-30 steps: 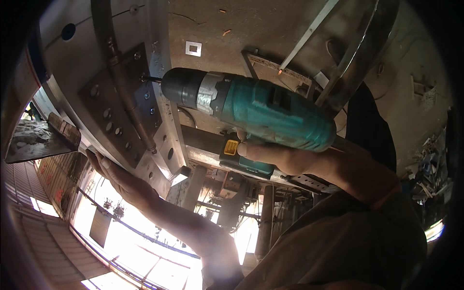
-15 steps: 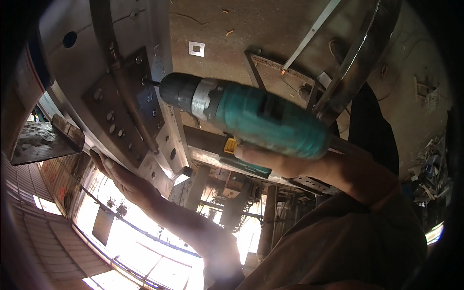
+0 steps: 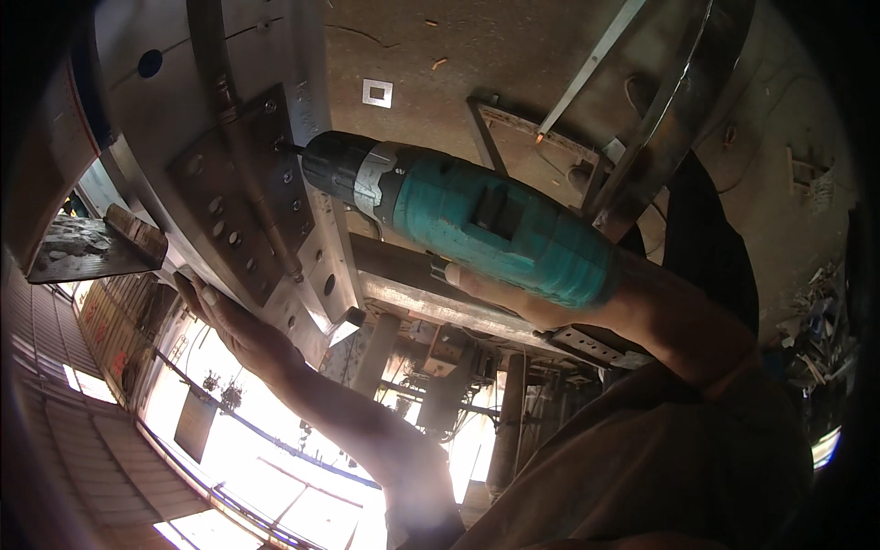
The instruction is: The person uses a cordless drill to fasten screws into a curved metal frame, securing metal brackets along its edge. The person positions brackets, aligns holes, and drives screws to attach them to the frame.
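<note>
My right hand (image 3: 522, 301) is wrapped round the handle of a teal and black cordless drill (image 3: 440, 202). The handle and the drill's lower end are mostly hidden behind the hand. The drill points left, and its thin dark bit (image 3: 291, 148) meets a dark steel plate (image 3: 229, 183) at or beside one of its holes. Several holes and screw heads dot this plate, and a round rod (image 3: 247, 179) runs lengthwise across it. My left hand (image 3: 234, 325) lies with fingers stretched along the lower edge of the large grey metal panel (image 3: 142, 115) that carries the plate.
A dark metal bar (image 3: 665, 119) slants through the upper right, beside a thin light strip (image 3: 587, 69). On the floor are a small square washer-like plate (image 3: 378, 93) and an angled frame (image 3: 490, 137). A dark tray-like ledge (image 3: 92, 252) juts out at left. Scrap (image 3: 820, 335) is heaped at far right.
The drill has tilted in my right hand, and its lower end with the yellow label has gone from sight. The panel and my left hand appear slightly further right. The bit stays at the plate.
</note>
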A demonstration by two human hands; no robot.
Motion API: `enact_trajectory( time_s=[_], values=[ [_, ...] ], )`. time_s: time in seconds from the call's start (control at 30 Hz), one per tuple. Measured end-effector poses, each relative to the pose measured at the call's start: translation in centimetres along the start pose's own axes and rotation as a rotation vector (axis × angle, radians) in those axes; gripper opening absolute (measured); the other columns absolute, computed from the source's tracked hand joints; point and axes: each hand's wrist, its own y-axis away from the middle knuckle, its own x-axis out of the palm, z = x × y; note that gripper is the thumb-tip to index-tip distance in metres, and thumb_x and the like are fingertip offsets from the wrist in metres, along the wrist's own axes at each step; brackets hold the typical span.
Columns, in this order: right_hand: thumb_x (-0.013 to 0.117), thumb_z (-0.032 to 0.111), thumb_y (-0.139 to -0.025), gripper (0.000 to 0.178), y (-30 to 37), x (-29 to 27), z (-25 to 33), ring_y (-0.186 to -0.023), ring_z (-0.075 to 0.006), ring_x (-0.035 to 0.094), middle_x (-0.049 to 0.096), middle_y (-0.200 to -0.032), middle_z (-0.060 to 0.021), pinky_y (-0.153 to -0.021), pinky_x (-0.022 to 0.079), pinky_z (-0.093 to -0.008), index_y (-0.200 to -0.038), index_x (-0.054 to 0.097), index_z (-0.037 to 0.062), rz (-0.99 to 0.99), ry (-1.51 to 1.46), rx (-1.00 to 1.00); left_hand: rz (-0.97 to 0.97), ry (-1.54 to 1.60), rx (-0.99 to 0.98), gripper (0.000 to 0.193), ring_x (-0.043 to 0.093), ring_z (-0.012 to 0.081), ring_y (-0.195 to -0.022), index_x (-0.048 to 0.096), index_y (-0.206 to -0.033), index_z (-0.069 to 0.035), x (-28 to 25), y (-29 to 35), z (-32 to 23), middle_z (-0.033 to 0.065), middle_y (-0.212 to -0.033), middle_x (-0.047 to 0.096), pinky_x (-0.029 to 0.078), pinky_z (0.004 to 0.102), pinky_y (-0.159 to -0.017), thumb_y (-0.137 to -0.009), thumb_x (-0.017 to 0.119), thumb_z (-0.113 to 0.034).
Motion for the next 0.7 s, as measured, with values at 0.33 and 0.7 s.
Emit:
enact_trajectory(
  time_s=[0.33, 0.7],
  values=[
    [0.075, 0.029, -0.096, 0.041, -0.3, 1.3, 0.7, -0.102, -0.0267, 0.069, 0.07, -0.111, -0.0136, -0.085, 0.059, -0.0404, -0.128, 0.064, 0.006, -0.107, -0.176, 0.144, 0.0, -0.006, -0.039, 0.069, 0.027, 0.0334, -0.156, 0.045, -0.156, -0.005, 0.1, 0.3, -1.2, 0.0161, -0.169, 0.026, 0.034, 0.0468, -0.123, -0.111, 0.025, -0.053],
    [0.075, 0.018, -0.096, 0.051, -0.8, -0.2, 1.3, -0.112, -0.0283, 0.067, 0.066, -0.129, -0.0179, -0.096, 0.056, -0.0432, -0.142, 0.056, 0.0071, -0.083, -0.239, 0.192, 0.021, 0.042, -0.019, 0.07, 0.03, 0.0341, -0.155, 0.046, -0.156, -0.005, 0.1, -0.1, -1.1, 0.0162, -0.169, 0.027, 0.036, 0.0478, -0.121, -0.11, 0.027, -0.055]
  ],
)
